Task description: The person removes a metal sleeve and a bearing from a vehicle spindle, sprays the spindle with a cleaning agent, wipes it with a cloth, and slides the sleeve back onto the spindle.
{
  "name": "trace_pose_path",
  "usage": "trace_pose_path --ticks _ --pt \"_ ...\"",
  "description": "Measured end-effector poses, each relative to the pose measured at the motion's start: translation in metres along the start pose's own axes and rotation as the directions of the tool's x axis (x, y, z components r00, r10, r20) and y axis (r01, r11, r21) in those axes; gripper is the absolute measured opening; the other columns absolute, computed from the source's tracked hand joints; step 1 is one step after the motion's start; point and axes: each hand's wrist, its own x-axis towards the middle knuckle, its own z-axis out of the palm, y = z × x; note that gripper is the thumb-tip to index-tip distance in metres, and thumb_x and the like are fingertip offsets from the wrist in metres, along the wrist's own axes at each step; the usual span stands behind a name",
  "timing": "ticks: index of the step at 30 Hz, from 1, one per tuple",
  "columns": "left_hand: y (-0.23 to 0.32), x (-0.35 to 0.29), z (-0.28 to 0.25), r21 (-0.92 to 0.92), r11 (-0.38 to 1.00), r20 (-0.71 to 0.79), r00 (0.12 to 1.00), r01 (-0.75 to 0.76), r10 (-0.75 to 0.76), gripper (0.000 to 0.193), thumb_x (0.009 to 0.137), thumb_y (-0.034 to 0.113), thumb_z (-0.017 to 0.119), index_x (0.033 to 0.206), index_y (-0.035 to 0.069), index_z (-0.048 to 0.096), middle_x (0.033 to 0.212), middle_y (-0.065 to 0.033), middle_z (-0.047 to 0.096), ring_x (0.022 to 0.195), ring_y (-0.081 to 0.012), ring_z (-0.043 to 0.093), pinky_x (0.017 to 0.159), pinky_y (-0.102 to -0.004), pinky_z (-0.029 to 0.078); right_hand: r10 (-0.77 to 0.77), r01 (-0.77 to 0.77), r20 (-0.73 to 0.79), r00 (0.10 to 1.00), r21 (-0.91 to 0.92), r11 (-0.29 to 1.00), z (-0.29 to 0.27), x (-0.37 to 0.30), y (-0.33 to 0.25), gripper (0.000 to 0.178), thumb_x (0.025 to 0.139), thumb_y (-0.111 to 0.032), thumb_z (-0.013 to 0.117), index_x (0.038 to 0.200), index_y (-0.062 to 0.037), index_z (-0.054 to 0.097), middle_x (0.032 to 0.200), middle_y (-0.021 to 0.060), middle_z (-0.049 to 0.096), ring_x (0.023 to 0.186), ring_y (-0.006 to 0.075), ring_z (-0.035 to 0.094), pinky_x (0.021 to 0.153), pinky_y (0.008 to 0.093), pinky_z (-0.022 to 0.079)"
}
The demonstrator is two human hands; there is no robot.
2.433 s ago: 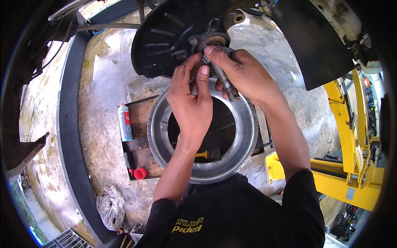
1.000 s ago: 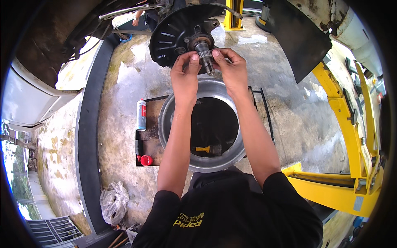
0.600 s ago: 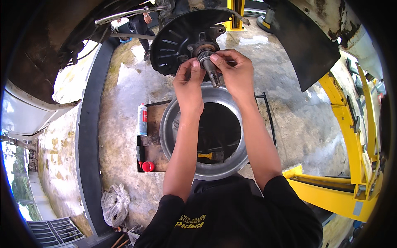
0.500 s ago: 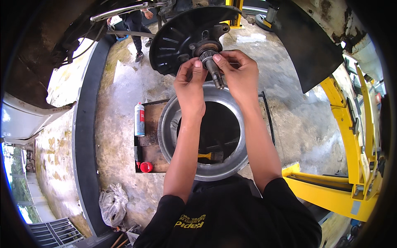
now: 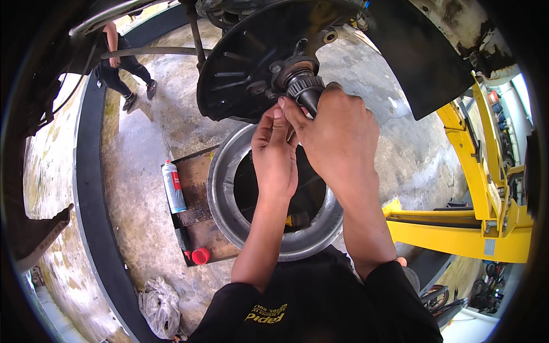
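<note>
While the right hand (image 5: 343, 134) curls around the outer part of a dark, tapered metal spindle (image 5: 309, 100), hiding its tip, the left hand (image 5: 274, 154) has thumb and fingertips drawn together just below; whether they pinch anything cannot be told. A grey, ribbed roller bearing (image 5: 301, 86) sits around the spindle, between the fingers and a black, round, slotted metal backing plate (image 5: 231, 63). Judging by this, the bearing is on the shaft, its final seating unclear; no hub covers it, so the assembly looks unfinished.

Below, a wide, silver metal basin (image 5: 225, 171) holds a yellow-handled brush (image 5: 297, 220) in its dark interior; any liquid is indistinct. Beneath lies a brown, black-edged wooden tray (image 5: 214, 237), bearing a white, red and blue spray can (image 5: 174, 187) and a round red cap (image 5: 201, 255). Farther out, a crumpled clear plastic bag (image 5: 160, 308) has unclear contents.
</note>
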Motion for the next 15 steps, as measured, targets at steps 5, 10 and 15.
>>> trace_pose_path --ticks 5,10,15 --pt "-0.004 0.002 -0.005 -0.19 0.969 0.146 0.98 0.159 -0.132 0.025 0.11 0.018 0.054 0.127 0.0 0.059 0.118 -0.0074 0.068 0.106 -0.0126 0.067 0.093 -0.0271 0.054 0.057 -0.063 -0.055 0.997 -0.099 0.993 0.012 0.002 -0.003 0.043 0.085 -0.04 0.079 0.083 -0.0004 0.065 0.075 0.0163 0.072 0.071 0.0381 0.074 0.065 0.0439 0.057" --pt "-0.006 0.001 -0.005 -0.288 0.929 0.14 0.97 0.231 -0.198 0.027 0.108 0.013 0.057 0.132 0.003 0.053 0.119 -0.007 0.067 0.104 -0.0116 0.068 0.088 -0.0242 0.054 0.02 -0.013 -0.125 0.992 0.057 0.998 0.017 0.003 0.002 0.031 0.077 -0.024 0.086 0.087 -0.0012 0.068 0.072 0.0114 0.071 0.059 0.0213 0.068 0.058 0.0323 0.051" --pt "-0.014 0.009 -0.008 -0.326 0.919 0.238 0.96 0.22 -0.146 0.025 0.108 0.013 0.058 0.13 0.004 0.052 0.116 -0.0057 0.067 0.102 -0.0106 0.067 0.089 -0.0238 0.054 0.03 -0.009 -0.192 0.981 0.107 0.994 0.021 0.001 -0.007 0.039 0.078 -0.031 0.088 0.085 -0.0022 0.063 0.075 0.0125 0.071 0.065 0.0274 0.074 0.06 0.0333 0.055"
